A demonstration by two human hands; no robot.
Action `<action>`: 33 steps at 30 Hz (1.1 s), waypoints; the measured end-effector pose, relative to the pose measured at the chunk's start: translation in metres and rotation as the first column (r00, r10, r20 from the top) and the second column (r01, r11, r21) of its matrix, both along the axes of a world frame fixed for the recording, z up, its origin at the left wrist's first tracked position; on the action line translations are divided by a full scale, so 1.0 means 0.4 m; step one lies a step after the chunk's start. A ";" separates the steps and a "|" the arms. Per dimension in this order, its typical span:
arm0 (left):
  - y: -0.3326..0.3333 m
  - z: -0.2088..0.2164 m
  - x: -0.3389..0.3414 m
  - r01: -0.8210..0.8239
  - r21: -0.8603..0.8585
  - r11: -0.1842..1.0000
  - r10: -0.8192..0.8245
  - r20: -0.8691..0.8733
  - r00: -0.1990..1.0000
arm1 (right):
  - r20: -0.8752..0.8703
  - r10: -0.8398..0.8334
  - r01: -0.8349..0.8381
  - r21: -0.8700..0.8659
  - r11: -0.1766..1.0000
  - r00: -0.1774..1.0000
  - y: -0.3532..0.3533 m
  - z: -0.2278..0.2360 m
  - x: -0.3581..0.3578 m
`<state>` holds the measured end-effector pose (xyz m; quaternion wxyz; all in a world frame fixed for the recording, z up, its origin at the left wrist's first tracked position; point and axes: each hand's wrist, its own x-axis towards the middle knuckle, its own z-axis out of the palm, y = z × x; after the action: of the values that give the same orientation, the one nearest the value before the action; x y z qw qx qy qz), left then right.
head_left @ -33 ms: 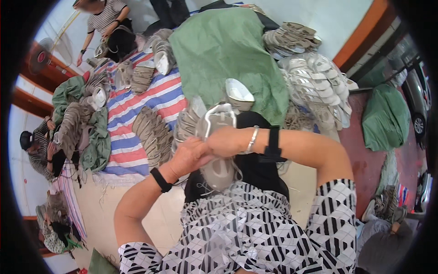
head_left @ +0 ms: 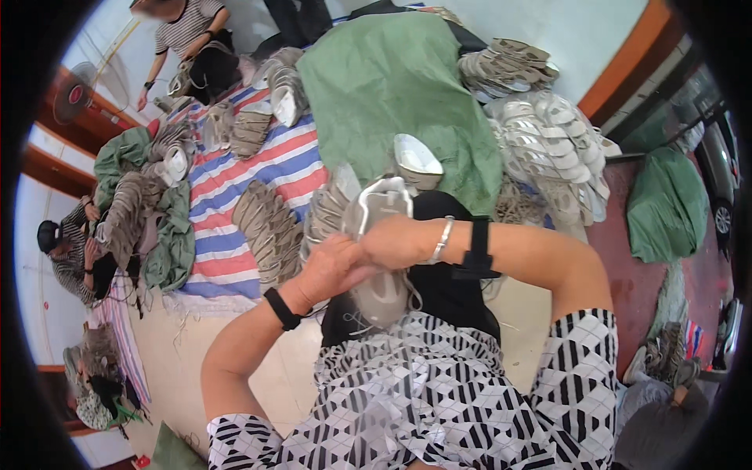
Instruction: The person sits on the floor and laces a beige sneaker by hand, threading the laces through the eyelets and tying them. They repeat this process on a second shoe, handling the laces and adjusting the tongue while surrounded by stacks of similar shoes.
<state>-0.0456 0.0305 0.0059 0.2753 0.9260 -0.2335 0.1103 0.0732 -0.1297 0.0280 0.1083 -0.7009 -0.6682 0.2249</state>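
Observation:
Across my lap lies a beige-grey shoe upper [head_left: 383, 301], its toe toward me and its white-edged collar pointing away. My left hand [head_left: 333, 268] is closed at the upper's left side, fingers pressed against my other hand. Over the middle of the upper, my right hand [head_left: 389, 241] is bent inward with its fingers curled. Both hands meet there and hide the lacing area, so their fingertips do not show. A thin lace [head_left: 416, 296] dangles beside the toe on the right. Just beyond to the left leans a row of nested shoe uppers [head_left: 319, 215].
A striped sheet [head_left: 223, 243] and a green cloth [head_left: 392, 86] cover the floor ahead. Brown uppers [head_left: 266, 235] stand stacked at left, pale uppers [head_left: 540, 141] at right. One white-lined upper [head_left: 418, 160] sits ahead. Co-workers [head_left: 188, 39] sit at the far left.
The surroundings have shifted slightly to the right in the picture. Both hands stay together over the shoe upper, with little visible movement.

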 end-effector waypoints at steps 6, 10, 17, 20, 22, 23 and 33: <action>0.014 -0.011 -0.003 -0.010 -0.003 1.000 0.009 -0.086 0.996 | 0.020 -0.243 0.244 -0.042 0.969 0.970 -0.011 -0.022 0.033; 0.002 0.002 0.002 -0.084 -0.001 0.997 0.082 -0.161 0.983 | 0.015 -0.412 0.410 0.087 0.908 0.911 -0.043 0.032 0.073; -0.068 0.004 0.010 -0.230 -0.020 0.973 0.229 -0.054 0.972 | -0.336 -0.363 0.470 0.333 0.817 0.869 -0.102 0.110 0.034; -0.090 -0.007 0.003 -0.248 0.054 0.967 0.250 -0.038 0.967 | -0.554 -0.478 0.613 0.077 0.786 0.682 -0.083 0.080 0.014; -0.098 -0.013 -0.012 -0.282 0.043 0.958 0.284 -0.049 0.958 | -0.590 -0.592 0.709 -0.047 0.703 0.548 -0.066 0.052 0.022; -0.100 -0.015 -0.020 -0.294 0.028 0.955 0.295 -0.054 0.954 | -0.589 -0.611 0.668 -0.156 0.727 0.528 -0.056 0.034 0.021; -0.016 -0.063 0.059 -0.430 -0.639 0.638 0.228 -0.377 0.898 | -0.506 -0.509 0.612 0.049 0.789 0.696 0.004 -0.091 0.075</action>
<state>-0.0220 0.0240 -0.0192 0.6123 0.7809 0.0397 0.1169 0.1033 -0.1281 -0.0084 0.4042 -0.7800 -0.3945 0.2694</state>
